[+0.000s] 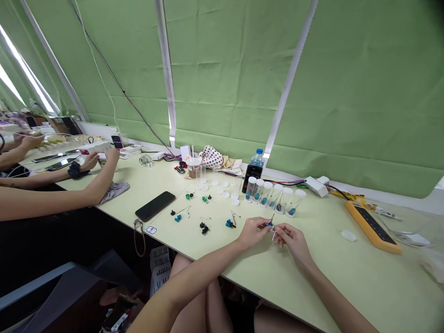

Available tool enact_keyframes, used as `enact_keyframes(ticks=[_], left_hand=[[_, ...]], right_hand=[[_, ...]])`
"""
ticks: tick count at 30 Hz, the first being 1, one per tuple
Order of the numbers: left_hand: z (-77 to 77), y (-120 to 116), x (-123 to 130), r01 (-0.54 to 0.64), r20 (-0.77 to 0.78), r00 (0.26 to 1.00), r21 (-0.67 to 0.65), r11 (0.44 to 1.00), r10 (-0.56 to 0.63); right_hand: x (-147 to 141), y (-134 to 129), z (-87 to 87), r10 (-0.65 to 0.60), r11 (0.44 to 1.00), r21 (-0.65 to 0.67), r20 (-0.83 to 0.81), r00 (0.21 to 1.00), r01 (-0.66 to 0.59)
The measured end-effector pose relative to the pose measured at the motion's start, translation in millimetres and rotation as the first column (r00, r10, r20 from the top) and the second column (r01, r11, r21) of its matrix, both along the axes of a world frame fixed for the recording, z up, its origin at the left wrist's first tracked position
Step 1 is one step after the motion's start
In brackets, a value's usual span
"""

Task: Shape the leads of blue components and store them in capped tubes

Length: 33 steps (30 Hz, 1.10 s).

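Observation:
My left hand (255, 231) pinches a small blue part (269, 224) with a thin metal piece sticking up from it. Close on its right, my right hand (290, 238) holds a thin metal rod (274, 235) between thumb and fingers, pointing down. The fingertips of both hands nearly meet above the table. Left of my hands lie small groups of parts: a blue and black one (230, 223), a black one (204, 228), a blue one (178, 218) and green ones (204, 199). Behind my hands stand several clear tubes (264, 198) with white caps and blue parts inside.
A black phone (155, 206) lies at left on the table (194, 240). Another phone (252, 175) leans by a water bottle (257, 158). White caps (235, 202) and a drink cup (193, 166) stand behind. An orange power strip (373, 226) is at right. Other people's arms (69, 199) reach in at left.

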<state>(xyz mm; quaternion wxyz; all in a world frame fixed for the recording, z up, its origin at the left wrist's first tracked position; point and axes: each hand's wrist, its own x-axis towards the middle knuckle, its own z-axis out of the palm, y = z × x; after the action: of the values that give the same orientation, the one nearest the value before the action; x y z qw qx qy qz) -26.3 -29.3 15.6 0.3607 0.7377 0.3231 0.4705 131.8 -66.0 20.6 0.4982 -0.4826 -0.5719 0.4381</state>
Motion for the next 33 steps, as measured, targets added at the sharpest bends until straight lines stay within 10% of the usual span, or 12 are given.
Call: enact_keyframes(ticks=[26, 33], left_hand=[[5.4, -0.6, -4.6, 0.067, -0.044, 0.997, -0.014, 0.998, -0.067], [2.9, 0.8, -5.3, 0.096, 0.111, 0.990, -0.114, 0.989, -0.083]], right_hand=[[-2.3, 4.1, -3.5, 0.006, 0.999, 0.037, -0.020, 1.000, -0.005], [9.5, 0.5, -2.2, -0.094, 0.916, 0.398, 0.323, 0.942, -0.045]])
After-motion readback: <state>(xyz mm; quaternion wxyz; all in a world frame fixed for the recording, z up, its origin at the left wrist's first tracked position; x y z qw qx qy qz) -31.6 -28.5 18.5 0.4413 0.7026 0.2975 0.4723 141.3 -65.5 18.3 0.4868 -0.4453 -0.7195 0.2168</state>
